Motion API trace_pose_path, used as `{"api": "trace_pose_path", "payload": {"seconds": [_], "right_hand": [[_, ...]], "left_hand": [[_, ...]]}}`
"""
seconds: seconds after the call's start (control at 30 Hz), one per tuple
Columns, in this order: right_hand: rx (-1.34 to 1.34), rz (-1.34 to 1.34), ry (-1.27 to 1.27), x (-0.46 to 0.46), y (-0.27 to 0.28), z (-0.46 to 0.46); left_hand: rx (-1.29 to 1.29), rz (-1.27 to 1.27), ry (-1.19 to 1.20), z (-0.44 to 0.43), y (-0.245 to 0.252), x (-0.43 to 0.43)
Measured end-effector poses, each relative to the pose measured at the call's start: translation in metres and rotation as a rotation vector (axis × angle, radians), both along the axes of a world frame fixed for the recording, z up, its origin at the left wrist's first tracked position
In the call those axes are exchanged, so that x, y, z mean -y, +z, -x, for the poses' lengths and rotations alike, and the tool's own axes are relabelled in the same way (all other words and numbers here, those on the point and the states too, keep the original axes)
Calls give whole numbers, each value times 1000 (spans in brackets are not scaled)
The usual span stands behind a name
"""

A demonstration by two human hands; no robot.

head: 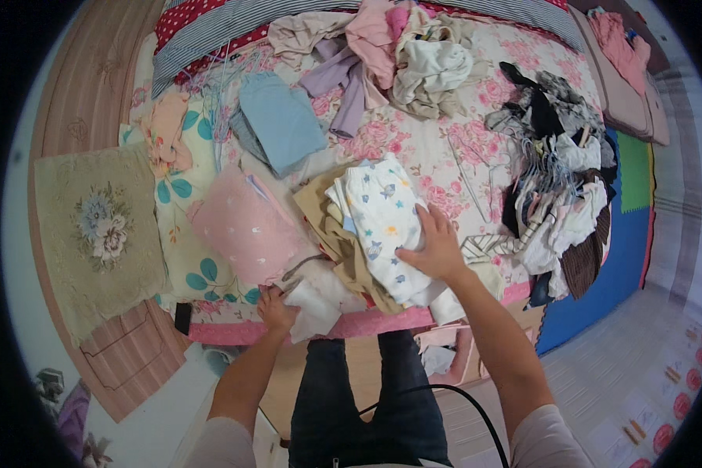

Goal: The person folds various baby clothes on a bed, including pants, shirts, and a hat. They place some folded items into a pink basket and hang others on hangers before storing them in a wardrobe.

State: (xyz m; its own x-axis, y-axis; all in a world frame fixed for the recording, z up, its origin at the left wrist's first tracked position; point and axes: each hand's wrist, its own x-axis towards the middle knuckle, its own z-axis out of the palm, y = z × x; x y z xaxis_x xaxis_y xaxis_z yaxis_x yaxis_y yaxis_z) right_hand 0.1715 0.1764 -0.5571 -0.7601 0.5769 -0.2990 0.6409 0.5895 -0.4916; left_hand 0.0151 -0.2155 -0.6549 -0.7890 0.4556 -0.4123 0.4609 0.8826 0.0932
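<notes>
My right hand (439,248) rests with its fingers spread on the right edge of folded white children's garments (389,219), printed with fish and stars. Under and left of these lies a stack of folded tan clothes (342,251). My left hand (278,310) is at the lower edge of a folded pink cloth (245,228) with small white motifs. Beside the same hand lies a white cloth (316,307); whether the fingers grip anything cannot be made out. Folded light blue trousers (281,123) lie farther back.
A floral bedsheet (374,140) spreads beneath everything. Heaped clothes (433,70) lie at the back; hangers with garments (553,199) pile up on the right. One loose wire hanger (474,175) lies between. At left are a leaf-print pillow (205,275) and a flowered cushion (102,234).
</notes>
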Motion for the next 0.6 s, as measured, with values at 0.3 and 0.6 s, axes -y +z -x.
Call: {"api": "trace_pose_path", "payload": {"seconds": [0.3, 0.6], "right_hand": [[14, 593, -106, -12, -15, 9], [-114, 641, -22, -47, -39, -19]], "left_hand": [[930, -888, 1264, -77, -49, -99], [1490, -759, 1445, -52, -39, -160]]}}
